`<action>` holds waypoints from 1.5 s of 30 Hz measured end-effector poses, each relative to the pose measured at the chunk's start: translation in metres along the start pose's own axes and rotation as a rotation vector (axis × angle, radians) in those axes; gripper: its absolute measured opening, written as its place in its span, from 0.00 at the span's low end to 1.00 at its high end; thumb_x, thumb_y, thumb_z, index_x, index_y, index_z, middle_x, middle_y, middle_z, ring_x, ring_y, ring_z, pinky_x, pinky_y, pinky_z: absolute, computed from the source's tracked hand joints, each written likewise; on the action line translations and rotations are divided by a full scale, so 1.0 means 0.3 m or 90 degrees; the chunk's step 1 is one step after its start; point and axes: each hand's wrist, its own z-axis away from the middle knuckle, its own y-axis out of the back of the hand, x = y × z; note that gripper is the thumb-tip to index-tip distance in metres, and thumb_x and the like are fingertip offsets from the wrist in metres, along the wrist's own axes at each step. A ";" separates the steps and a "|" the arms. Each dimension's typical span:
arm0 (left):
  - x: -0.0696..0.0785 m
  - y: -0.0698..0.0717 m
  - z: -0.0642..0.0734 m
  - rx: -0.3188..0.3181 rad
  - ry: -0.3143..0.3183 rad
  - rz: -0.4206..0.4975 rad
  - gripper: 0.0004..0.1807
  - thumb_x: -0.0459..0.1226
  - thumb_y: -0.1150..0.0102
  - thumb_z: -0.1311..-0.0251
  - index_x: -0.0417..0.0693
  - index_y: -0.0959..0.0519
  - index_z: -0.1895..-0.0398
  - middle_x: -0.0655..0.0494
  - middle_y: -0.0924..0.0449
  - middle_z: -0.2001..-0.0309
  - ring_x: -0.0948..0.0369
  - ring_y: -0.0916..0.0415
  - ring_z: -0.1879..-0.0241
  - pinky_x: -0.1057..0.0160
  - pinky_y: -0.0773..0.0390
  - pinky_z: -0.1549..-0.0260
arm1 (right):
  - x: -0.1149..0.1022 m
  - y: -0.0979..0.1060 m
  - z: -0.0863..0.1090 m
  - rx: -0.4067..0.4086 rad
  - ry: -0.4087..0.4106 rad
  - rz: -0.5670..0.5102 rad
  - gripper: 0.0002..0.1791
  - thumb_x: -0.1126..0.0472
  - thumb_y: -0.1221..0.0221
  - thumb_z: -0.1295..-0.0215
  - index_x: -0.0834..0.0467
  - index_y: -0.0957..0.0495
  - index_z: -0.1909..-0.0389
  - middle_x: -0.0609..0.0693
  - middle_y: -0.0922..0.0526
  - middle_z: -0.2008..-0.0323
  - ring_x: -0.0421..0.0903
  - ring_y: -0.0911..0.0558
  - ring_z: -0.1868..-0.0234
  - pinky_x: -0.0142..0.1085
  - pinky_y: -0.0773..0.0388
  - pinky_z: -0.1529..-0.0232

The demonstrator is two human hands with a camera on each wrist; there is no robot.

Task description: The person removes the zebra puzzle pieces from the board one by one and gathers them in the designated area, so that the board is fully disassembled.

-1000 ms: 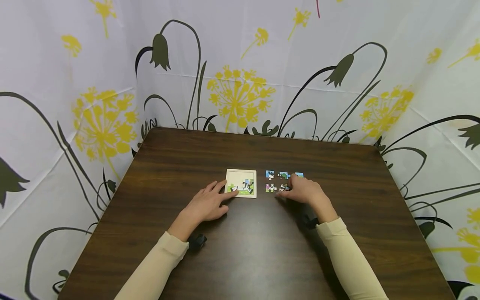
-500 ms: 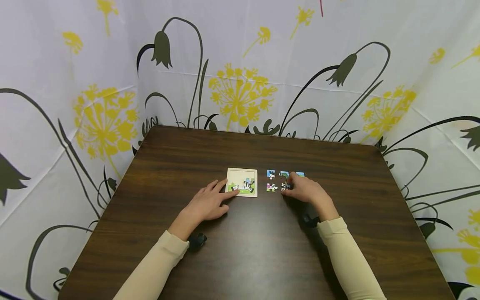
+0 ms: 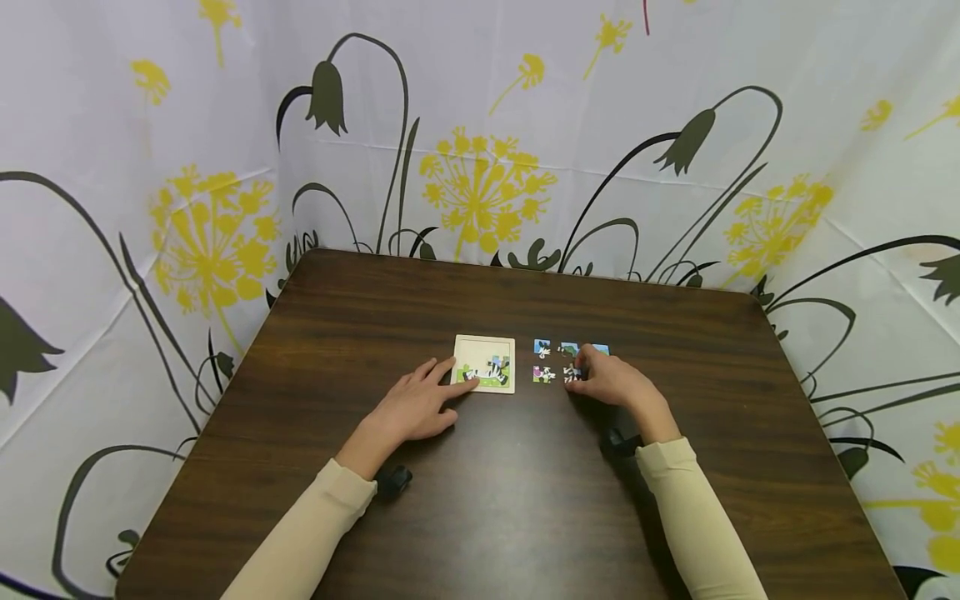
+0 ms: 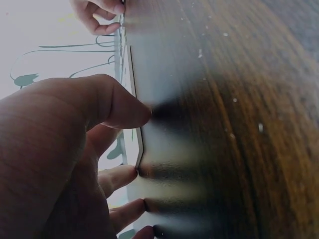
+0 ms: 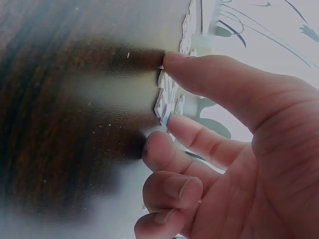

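Note:
A square wooden puzzle tray (image 3: pixel 472 348) lies on the table, its lower part filled with green and zebra-patterned pieces. My left hand (image 3: pixel 411 407) rests at its left side with fingers spread, the index finger reaching over the lower filled part. To the right of the tray, my right hand (image 3: pixel 617 385) pinches a zebra-striped puzzle piece (image 3: pixel 572 374) at the table surface between thumb and index finger. In the right wrist view, the puzzle piece (image 5: pixel 163 95) shows between thumb and index fingertip, while the other fingers are curled. Part of the right-hand group of pieces is hidden behind this hand.
Near the right hand lie other loose pieces: a blue one with a zebra part (image 3: pixel 542 348), a blue-green one (image 3: pixel 569 349), a pink-green one (image 3: pixel 543 374) and a blue one (image 3: pixel 601 349). The dark wooden table (image 3: pixel 495 500) meets a flower-printed curtain (image 3: pixel 480 108) behind.
My right thumb has slid rightward to the striped puzzle piece, closing toward the index finger, and the piece has shifted slightly right. The left hand stays on the tray.

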 end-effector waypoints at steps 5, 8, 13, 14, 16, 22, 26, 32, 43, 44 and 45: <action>-0.001 0.002 -0.002 -0.008 0.000 0.002 0.34 0.48 0.45 0.21 0.75 0.38 0.15 0.48 0.53 0.11 0.40 0.54 0.13 0.31 0.42 0.21 | 0.003 0.005 0.009 0.004 0.002 -0.022 0.25 0.44 0.34 0.26 0.57 0.26 0.40 0.53 0.16 0.55 0.49 0.20 0.60 0.43 0.22 0.57; 0.001 0.003 -0.001 -0.008 0.001 0.003 0.34 0.47 0.45 0.21 0.75 0.38 0.15 0.48 0.53 0.11 0.39 0.54 0.13 0.31 0.42 0.21 | -0.006 0.009 0.007 0.013 0.001 -0.031 0.25 0.44 0.37 0.23 0.57 0.25 0.38 0.53 0.15 0.58 0.48 0.20 0.64 0.42 0.23 0.61; 0.002 0.003 -0.001 -0.010 0.002 0.002 0.34 0.47 0.44 0.21 0.74 0.37 0.15 0.47 0.53 0.11 0.39 0.54 0.13 0.30 0.42 0.21 | -0.077 -0.003 -0.018 0.037 0.045 -0.052 0.22 0.48 0.37 0.22 0.58 0.23 0.38 0.51 0.17 0.65 0.46 0.22 0.70 0.39 0.24 0.67; 0.003 0.003 -0.001 -0.011 0.003 0.001 0.34 0.47 0.44 0.21 0.74 0.37 0.15 0.47 0.53 0.11 0.38 0.54 0.13 0.30 0.42 0.21 | -0.099 -0.008 -0.024 0.038 0.059 -0.055 0.21 0.50 0.36 0.23 0.57 0.23 0.38 0.51 0.17 0.66 0.46 0.22 0.71 0.39 0.24 0.67; 0.004 0.003 -0.001 -0.014 0.006 -0.001 0.34 0.47 0.44 0.21 0.74 0.37 0.16 0.47 0.52 0.11 0.38 0.53 0.14 0.31 0.41 0.22 | -0.143 -0.019 -0.041 0.038 0.096 -0.056 0.21 0.52 0.34 0.24 0.57 0.22 0.37 0.50 0.17 0.66 0.45 0.22 0.71 0.39 0.24 0.67; 0.003 0.002 -0.003 -0.013 0.007 -0.011 0.33 0.49 0.44 0.21 0.76 0.37 0.16 0.47 0.51 0.12 0.39 0.51 0.14 0.31 0.39 0.22 | -0.267 -0.056 -0.112 -0.005 0.182 -0.007 0.21 0.57 0.35 0.24 0.55 0.22 0.33 0.48 0.15 0.63 0.43 0.21 0.68 0.39 0.21 0.63; 0.007 0.002 -0.004 -0.007 0.000 -0.013 0.34 0.49 0.43 0.22 0.76 0.36 0.16 0.47 0.51 0.12 0.39 0.51 0.14 0.31 0.39 0.22 | -0.311 -0.066 -0.157 -0.039 0.181 0.034 0.23 0.58 0.34 0.24 0.54 0.23 0.32 0.48 0.14 0.62 0.43 0.21 0.68 0.37 0.22 0.63; 0.005 -0.002 -0.001 -0.003 0.000 -0.017 0.34 0.49 0.42 0.22 0.77 0.36 0.16 0.47 0.50 0.12 0.38 0.51 0.14 0.31 0.38 0.23 | -0.339 -0.063 -0.192 -0.072 0.172 0.064 0.23 0.57 0.33 0.24 0.53 0.22 0.32 0.49 0.15 0.62 0.44 0.21 0.67 0.38 0.23 0.62; -0.002 -0.003 -0.005 -0.022 0.007 -0.001 0.34 0.49 0.42 0.22 0.77 0.37 0.16 0.48 0.54 0.11 0.39 0.54 0.13 0.31 0.41 0.21 | -0.342 -0.057 -0.223 -0.115 0.187 0.065 0.20 0.57 0.33 0.24 0.54 0.23 0.36 0.50 0.14 0.60 0.44 0.20 0.65 0.38 0.21 0.59; -0.003 -0.002 -0.006 -0.027 0.008 0.002 0.34 0.49 0.42 0.22 0.77 0.38 0.16 0.48 0.55 0.11 0.39 0.55 0.13 0.30 0.42 0.21 | -0.341 -0.055 -0.226 -0.124 0.186 0.055 0.19 0.57 0.34 0.23 0.53 0.24 0.36 0.50 0.14 0.60 0.44 0.20 0.65 0.38 0.21 0.60; -0.003 -0.002 -0.007 -0.031 0.009 0.005 0.35 0.49 0.42 0.22 0.77 0.38 0.15 0.48 0.55 0.11 0.39 0.56 0.13 0.30 0.42 0.21 | -0.339 -0.053 -0.228 -0.133 0.184 0.046 0.19 0.58 0.34 0.23 0.53 0.25 0.36 0.50 0.14 0.60 0.45 0.20 0.66 0.38 0.21 0.62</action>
